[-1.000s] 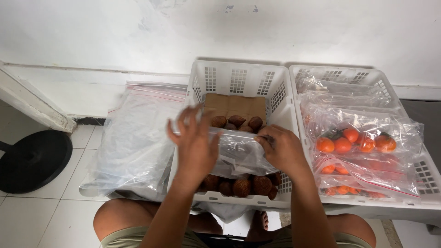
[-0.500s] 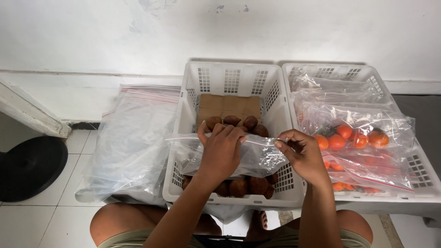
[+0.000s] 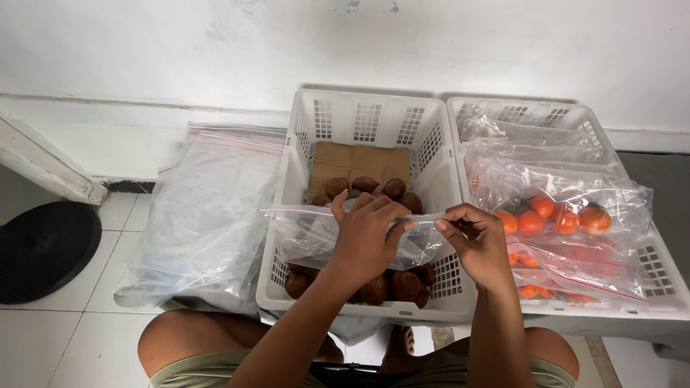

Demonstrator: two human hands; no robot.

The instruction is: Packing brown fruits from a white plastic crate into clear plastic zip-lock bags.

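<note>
Item: we hold a clear zip-top plastic bag above the near end of the white slotted plastic crate. Our left hand pinches its top edge, fingers closed; our right hand pinches the right corner. Beneath: brown scaly fruits. Left: stack of clear bags. Right: second white crate with bagged orange fruits.
</note>
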